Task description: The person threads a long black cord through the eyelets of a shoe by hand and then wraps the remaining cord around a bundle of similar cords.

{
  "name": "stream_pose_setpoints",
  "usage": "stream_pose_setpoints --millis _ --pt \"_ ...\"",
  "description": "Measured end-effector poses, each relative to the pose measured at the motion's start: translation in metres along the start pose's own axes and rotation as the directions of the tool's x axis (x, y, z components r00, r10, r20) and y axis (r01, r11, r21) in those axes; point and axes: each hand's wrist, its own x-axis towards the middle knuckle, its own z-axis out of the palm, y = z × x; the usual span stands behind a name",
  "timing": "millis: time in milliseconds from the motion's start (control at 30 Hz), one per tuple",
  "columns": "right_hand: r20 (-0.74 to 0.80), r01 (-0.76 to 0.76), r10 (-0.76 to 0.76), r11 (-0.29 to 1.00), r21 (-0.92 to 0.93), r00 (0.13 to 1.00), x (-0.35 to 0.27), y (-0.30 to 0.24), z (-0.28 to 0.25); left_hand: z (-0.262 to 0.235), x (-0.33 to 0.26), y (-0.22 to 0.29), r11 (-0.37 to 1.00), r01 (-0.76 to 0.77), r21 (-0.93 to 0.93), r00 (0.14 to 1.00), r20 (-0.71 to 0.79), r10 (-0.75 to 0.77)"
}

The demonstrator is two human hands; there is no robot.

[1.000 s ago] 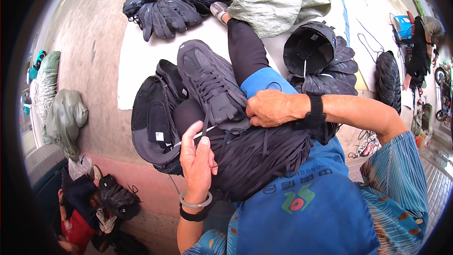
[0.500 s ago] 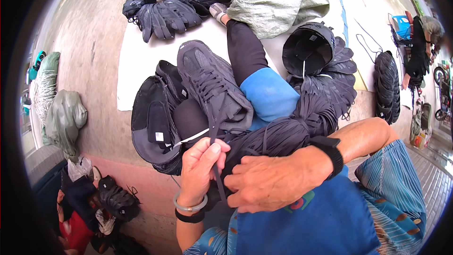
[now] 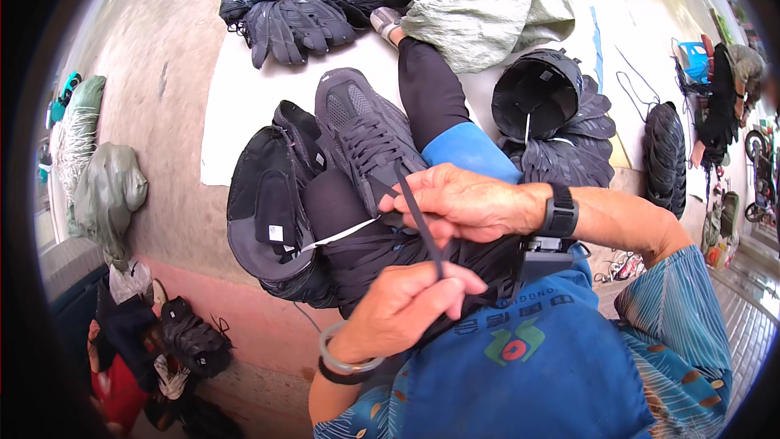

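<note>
Dark grey lace-up sneaker upper [image 3: 361,118] lies on the person's lap, toe pointing far, near end at the right hand [image 3: 470,202]. Black shoelace [image 3: 421,223] runs taut from just above the right hand's fingers, across them, down to the left hand [image 3: 410,299]. Left hand: fingers curled, thumb pressed in, pinching the lace. Right hand: fingertips drawn together at the upper's near end; can't tell whether they pinch lace or upper.

White tie strip [image 3: 345,233] crosses near the shoe, running left to an open black upper [image 3: 248,187]. Strung black laces [image 3: 357,264] sit on the lap, partly behind the left hand. Right of the knee: a bundle of dark uppers [image 3: 581,158]. Far side: another upper pile [image 3: 296,28] left of a pale green sack [image 3: 487,4].
</note>
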Motion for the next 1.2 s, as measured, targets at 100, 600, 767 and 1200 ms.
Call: stream_pose_setpoints --millis 100,600,767,1200 --pt "-0.141 0.035 -0.118 0.875 -0.484 0.983 -0.016 -0.029 -0.010 -0.036 -0.028 -0.028 0.956 -0.257 0.139 0.921 -0.264 0.286" --pt "-0.437 0.024 -0.315 0.833 -0.553 0.843 0.001 -0.051 -0.129 -0.189 -0.229 -0.081 0.375 -0.873 -0.310 0.446 -0.818 0.362" --pt "-0.454 0.219 -0.569 0.756 -0.617 0.686 0.011 -0.059 -0.141 -0.205 -0.258 -0.080 0.353 -0.892 -0.282 0.419 -0.810 0.411" --pt "0.245 0.305 -0.635 -0.015 -0.952 0.733 0.000 -0.047 -0.082 -0.094 -0.061 -0.028 0.951 -0.292 0.101 0.621 -0.736 0.269"
